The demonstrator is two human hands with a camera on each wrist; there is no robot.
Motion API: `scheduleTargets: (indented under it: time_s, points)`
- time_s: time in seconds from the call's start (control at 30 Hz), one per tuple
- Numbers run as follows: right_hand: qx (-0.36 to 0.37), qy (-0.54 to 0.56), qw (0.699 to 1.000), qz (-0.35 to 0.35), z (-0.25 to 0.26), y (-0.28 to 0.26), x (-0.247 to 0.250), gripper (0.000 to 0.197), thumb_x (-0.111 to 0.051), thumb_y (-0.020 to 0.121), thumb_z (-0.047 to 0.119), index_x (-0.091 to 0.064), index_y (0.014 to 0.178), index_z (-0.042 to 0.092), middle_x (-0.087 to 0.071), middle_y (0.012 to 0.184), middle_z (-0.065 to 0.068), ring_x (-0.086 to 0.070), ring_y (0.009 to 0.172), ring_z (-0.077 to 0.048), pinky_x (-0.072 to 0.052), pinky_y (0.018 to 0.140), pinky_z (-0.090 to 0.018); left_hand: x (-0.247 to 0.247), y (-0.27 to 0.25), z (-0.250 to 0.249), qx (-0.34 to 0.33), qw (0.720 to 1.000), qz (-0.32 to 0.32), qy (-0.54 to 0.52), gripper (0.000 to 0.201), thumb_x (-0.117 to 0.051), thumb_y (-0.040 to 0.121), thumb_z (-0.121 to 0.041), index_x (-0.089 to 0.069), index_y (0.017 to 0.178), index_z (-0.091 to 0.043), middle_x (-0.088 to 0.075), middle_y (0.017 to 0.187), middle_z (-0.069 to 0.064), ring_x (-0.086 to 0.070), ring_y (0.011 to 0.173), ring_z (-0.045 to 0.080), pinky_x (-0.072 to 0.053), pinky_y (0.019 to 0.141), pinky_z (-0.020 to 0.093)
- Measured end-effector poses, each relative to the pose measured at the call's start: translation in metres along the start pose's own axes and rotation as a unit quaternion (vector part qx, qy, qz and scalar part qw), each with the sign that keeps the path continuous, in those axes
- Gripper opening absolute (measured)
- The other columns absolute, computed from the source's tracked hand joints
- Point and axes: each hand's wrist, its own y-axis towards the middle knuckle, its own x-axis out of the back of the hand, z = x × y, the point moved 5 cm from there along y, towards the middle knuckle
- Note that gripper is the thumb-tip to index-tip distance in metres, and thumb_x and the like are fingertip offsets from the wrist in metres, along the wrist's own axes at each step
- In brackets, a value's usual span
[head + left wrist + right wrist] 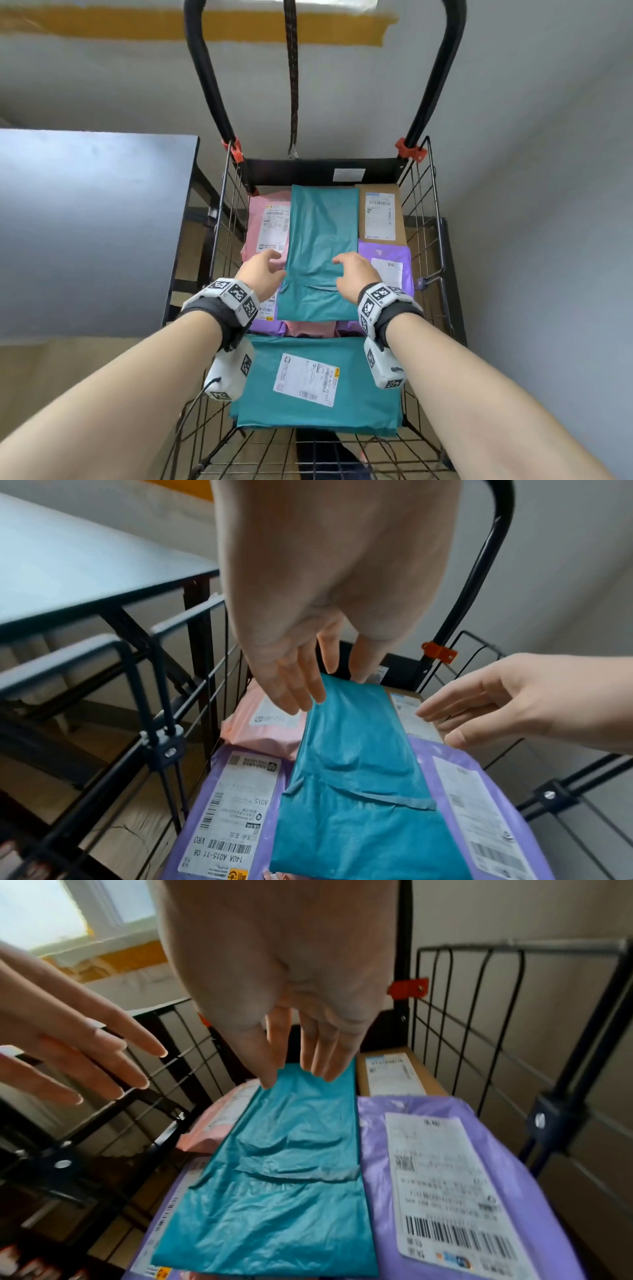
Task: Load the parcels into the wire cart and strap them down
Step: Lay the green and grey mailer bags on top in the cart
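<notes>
1. Wire cart: holding the parcels in layers.
2. Teal parcel: lying lengthwise on top, overlapping the pink parcel and purple parcel.
3. Left hand and right hand: hovering over the teal parcel, fingers spread and gripping nothing.
4. Strap: hanging from the handle.

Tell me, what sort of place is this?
Probably a plain room used for sorting mail, not a big warehouse: a wire cart filled with labelled courier parcels such as a teal mailer, a dark table beside it, and bare grey walls.
</notes>
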Motion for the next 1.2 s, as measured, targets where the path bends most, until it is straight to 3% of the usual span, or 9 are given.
scheduleTargets:
  time_s: [0.23,0.3,0.43,0.7,0.97,1.2]
  points:
    - [0.055,-0.076,0.995,-0.016,0.095,-0.079,0.016,0.044,-0.047,0.091,0.005,-0.050,0.133,0.017,-0.050,0.137,-0.008,-0.051,0.122,-0.027,-0.042,0.098,-0.035,0.065,-0.085,0.007,-0.063,0.992,-0.036,0.101,0.036,-0.047,0.094,-0.026,-0.046,0.129,-0.018,-0.065,0.115,0.007,-0.064,0.097,0.024,-0.051,0.082,0.031]
    - [0.079,-0.092,0.992,-0.025,0.132,-0.102,0.014,0.043,-0.048,0.091,0.006,-0.051,0.132,0.015,-0.051,0.136,-0.009,-0.050,0.123,-0.028,-0.042,0.099,-0.036,0.093,-0.113,0.020,-0.075,0.987,-0.066,0.123,0.033,-0.045,0.094,-0.027,-0.049,0.126,-0.018,-0.065,0.115,0.007,-0.061,0.103,0.027,-0.046,0.084,0.030]
    - [0.127,-0.097,0.985,-0.060,0.209,-0.145,-0.003,0.038,-0.048,0.089,0.005,-0.057,0.125,0.011,-0.055,0.131,-0.013,-0.052,0.121,-0.031,-0.044,0.099,-0.038,0.150,-0.164,0.075,-0.041,0.984,-0.110,0.130,0.034,-0.044,0.094,-0.026,-0.051,0.125,-0.018,-0.061,0.123,0.009,-0.056,0.113,0.029,-0.042,0.091,0.029]
    - [0.192,-0.134,0.970,-0.064,0.356,-0.196,-0.090,0.036,-0.049,0.093,0.020,-0.053,0.129,0.019,-0.052,0.136,-0.006,-0.051,0.123,-0.027,-0.042,0.103,-0.037,0.264,-0.267,0.201,0.007,0.971,-0.188,0.149,0.030,-0.043,0.095,-0.028,-0.054,0.123,-0.020,-0.060,0.125,0.007,-0.056,0.114,0.026,-0.042,0.094,0.030]
    - [0.285,-0.174,0.941,-0.042,0.501,-0.200,-0.156,0.042,-0.057,0.088,0.021,-0.052,0.130,0.020,-0.052,0.136,-0.003,-0.049,0.125,-0.024,-0.042,0.101,-0.033,0.373,-0.313,0.315,0.058,0.957,-0.247,0.138,0.028,-0.043,0.096,-0.031,-0.058,0.115,-0.017,-0.061,0.120,0.005,-0.057,0.110,0.024,-0.044,0.094,0.031]
    - [0.332,-0.187,0.925,-0.016,0.626,-0.145,-0.198,0.042,-0.057,0.089,0.022,-0.051,0.131,0.017,-0.050,0.136,-0.007,-0.048,0.125,-0.025,-0.041,0.103,-0.034,0.467,-0.292,0.400,0.100,0.946,-0.281,0.130,0.026,-0.044,0.095,-0.028,-0.060,0.112,-0.016,-0.062,0.117,0.005,-0.058,0.108,0.022,-0.044,0.088,0.031]
